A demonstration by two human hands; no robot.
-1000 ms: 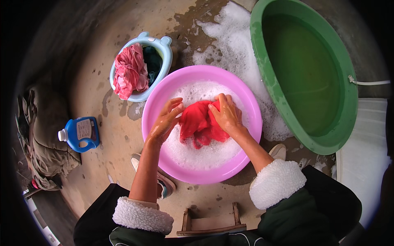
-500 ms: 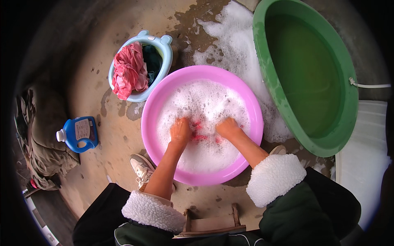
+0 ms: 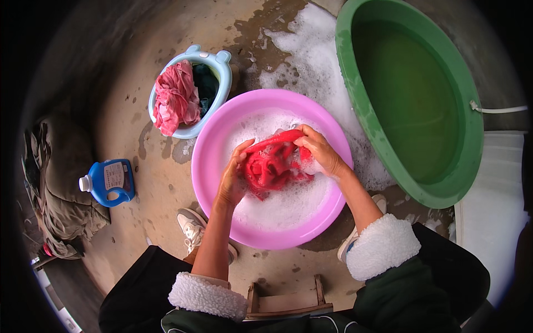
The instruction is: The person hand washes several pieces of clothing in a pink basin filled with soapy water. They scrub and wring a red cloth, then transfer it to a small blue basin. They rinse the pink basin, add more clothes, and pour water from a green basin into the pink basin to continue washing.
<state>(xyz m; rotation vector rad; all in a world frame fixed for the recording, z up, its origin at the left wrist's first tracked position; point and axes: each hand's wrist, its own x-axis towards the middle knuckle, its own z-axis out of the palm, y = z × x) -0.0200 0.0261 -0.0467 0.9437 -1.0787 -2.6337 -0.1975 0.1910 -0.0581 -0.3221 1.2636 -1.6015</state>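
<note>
Outdoor concrete yard in daylight, wet and soapy in places.

Bare tan concrete floor [image 3: 139, 183], dark with water and white with foam [image 3: 311, 61] toward the top. At right, 1 big green tub [image 3: 355, 105] of greenish water beside a white slab [image 3: 488, 205]. At left, a small blue basket [image 3: 214, 61] of clothes, a blue detergent jug [image 3: 108, 182], heaped drab cloth [image 3: 55, 183]. Below, a low wooden stool [image 3: 288, 302].

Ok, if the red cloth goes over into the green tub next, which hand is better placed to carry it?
Probably the right hand. It grips the red cloth on the side of the pink basin nearest the green tub. The left hand holds the far side and would have to cross over.
</note>
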